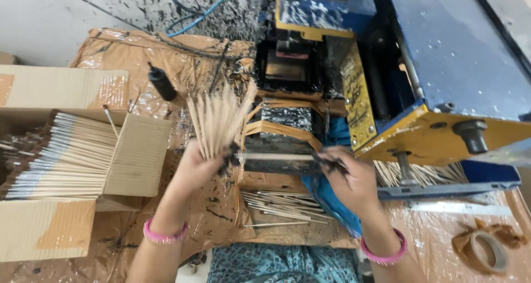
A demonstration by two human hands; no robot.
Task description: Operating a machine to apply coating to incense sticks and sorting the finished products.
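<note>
Meanwhile, a single stick (274,157) spans between both hands, left (194,167) and right (349,178).

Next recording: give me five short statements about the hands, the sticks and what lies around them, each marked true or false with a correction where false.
1. The left hand holds a fanned bundle of thin sticks. True.
2. The right hand rests on the roll of tape. False: it pinches the end of a single stick in front of the blue and yellow machine; the tape lies apart, to its right.
3. The cardboard box is empty. False: stacked sticks fill it.
4. Each wrist wears a pink bangle. True.
5. A small black bottle stands on the plastic-covered table. True.
</note>
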